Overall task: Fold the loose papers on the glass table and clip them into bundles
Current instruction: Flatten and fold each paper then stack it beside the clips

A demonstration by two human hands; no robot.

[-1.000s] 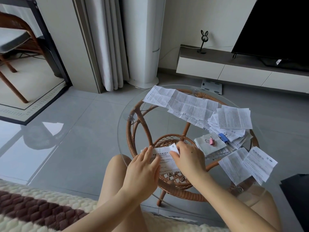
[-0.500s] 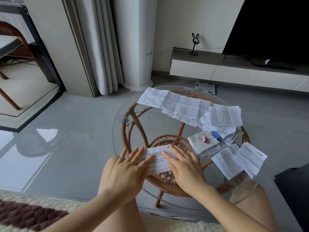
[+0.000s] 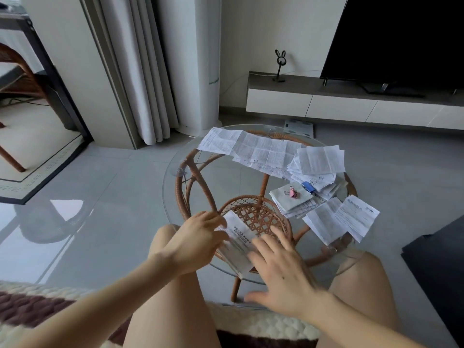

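Lying slanted at the six o'clock edge of the round glass bench (image 3: 171,202) with its rattan base is the folded white printed paper (image 3: 237,237). The left hand (image 3: 198,237) rests relaxed fingers on the paper's nine o'clock side. The right hand (image 3: 281,270) spreads straight fingers wide over its near end. Toward three o'clock a pink binder clip (image 3: 292,192) sits on a folded white paper stack (image 3: 288,203), with loose printed sheets (image 3: 261,150) beyond. Grey floor tiles (image 3: 100,197) surround the bench, and a black television (image 3: 401,33) stands at one o'clock.

A home living room. A large dark television (image 3: 401,33) stands at 2 o'clock on a low white cabinet (image 3: 339,106); pale curtains (image 3: 140,71) hang at 11 o'clock. A round glass table (image 3: 226,177) sits centrally on a grey tiled floor (image 3: 100,197), with a knitted blanket (image 3: 37,305) at 7 o'clock.
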